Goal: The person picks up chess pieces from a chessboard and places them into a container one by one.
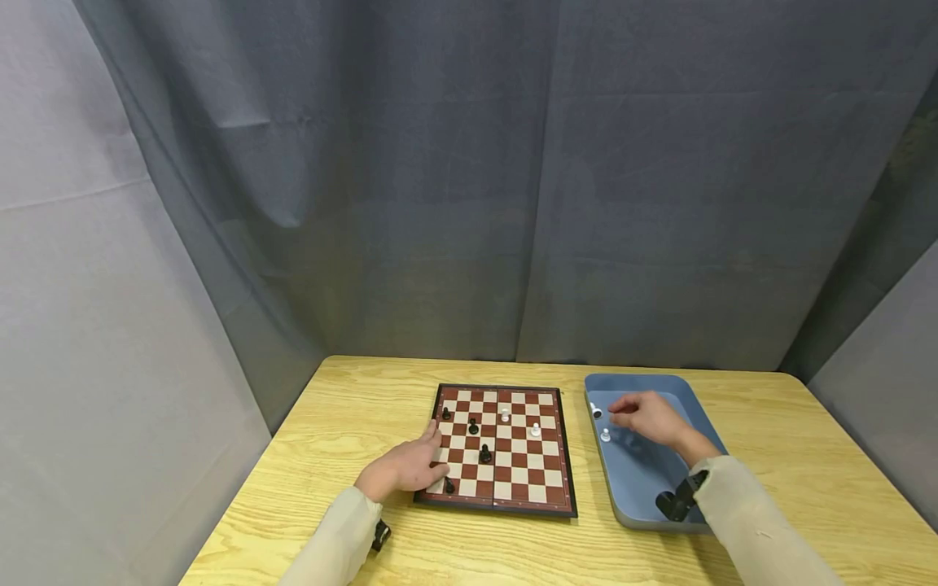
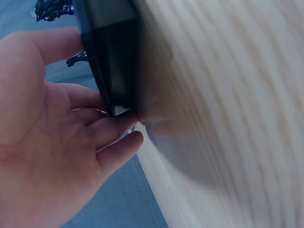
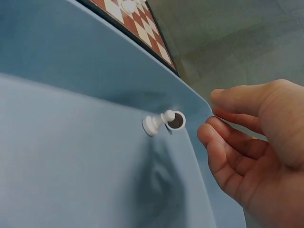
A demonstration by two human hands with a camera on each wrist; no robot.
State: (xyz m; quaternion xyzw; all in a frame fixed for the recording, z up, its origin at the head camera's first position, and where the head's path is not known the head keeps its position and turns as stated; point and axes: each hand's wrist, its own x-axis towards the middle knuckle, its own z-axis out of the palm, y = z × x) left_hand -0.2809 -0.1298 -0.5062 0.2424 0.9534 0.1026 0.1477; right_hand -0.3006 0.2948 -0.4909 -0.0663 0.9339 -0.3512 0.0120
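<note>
Pale sleeves point(image 1: 758, 521) lie nearest; I see the left hand point(image 1: 406, 467) spread against the left edge of the chessboard point(image 1: 506, 448), right hand point(image 1: 648, 417) over the tray point(image 1: 645, 472), fingers parted.

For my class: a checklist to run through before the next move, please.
1. Chessboard open and face up: ok.
2. Left hand at the chessboard's left edge: ok.
3. Right hand free: ok, nothing shows in it.
4. Pieces in the blue tray: ok, two white ones show.
5. Both standing: not ok; the white pawn stands, the other white piece lies on its side.
6. Kind of lying piece: cannot tell; its base faces the wrist camera.
</note>
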